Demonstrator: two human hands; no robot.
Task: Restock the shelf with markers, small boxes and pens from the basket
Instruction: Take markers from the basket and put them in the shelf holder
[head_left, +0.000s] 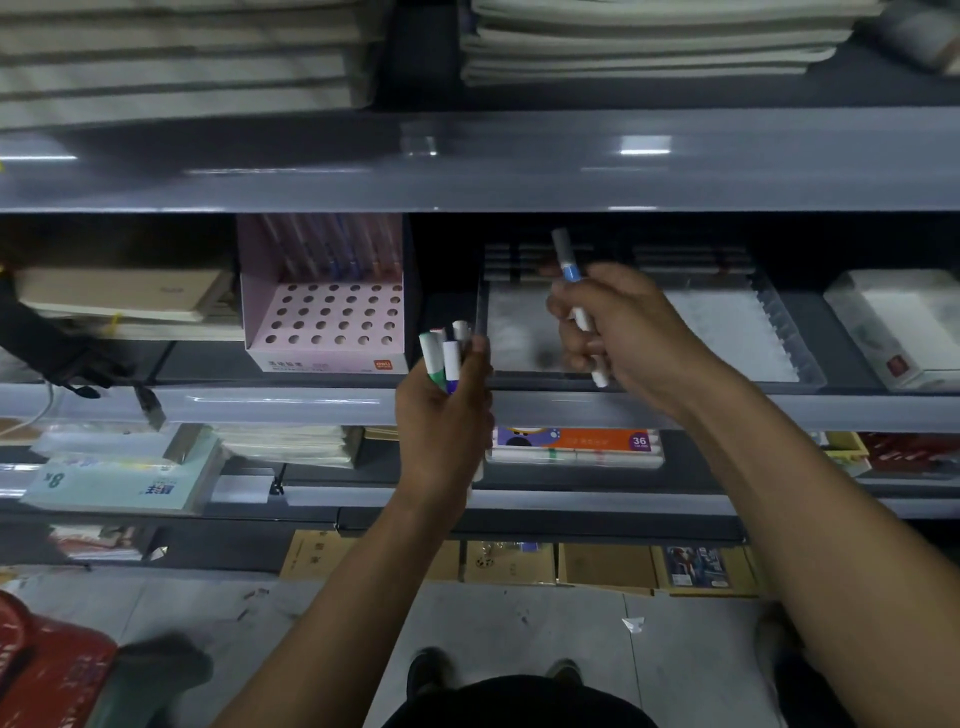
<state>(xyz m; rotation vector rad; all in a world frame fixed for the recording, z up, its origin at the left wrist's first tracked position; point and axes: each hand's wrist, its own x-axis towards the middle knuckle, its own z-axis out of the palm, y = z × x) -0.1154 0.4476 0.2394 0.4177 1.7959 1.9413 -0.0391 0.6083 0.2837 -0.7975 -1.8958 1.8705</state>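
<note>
Stacked notebooks above, cardboard cartons on the floor below.

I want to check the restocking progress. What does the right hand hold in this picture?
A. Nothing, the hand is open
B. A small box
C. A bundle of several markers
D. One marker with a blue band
D: the right hand grips a single white marker with a blue band in front of the clear tray, while the bundle of markers is in the left hand.
</note>
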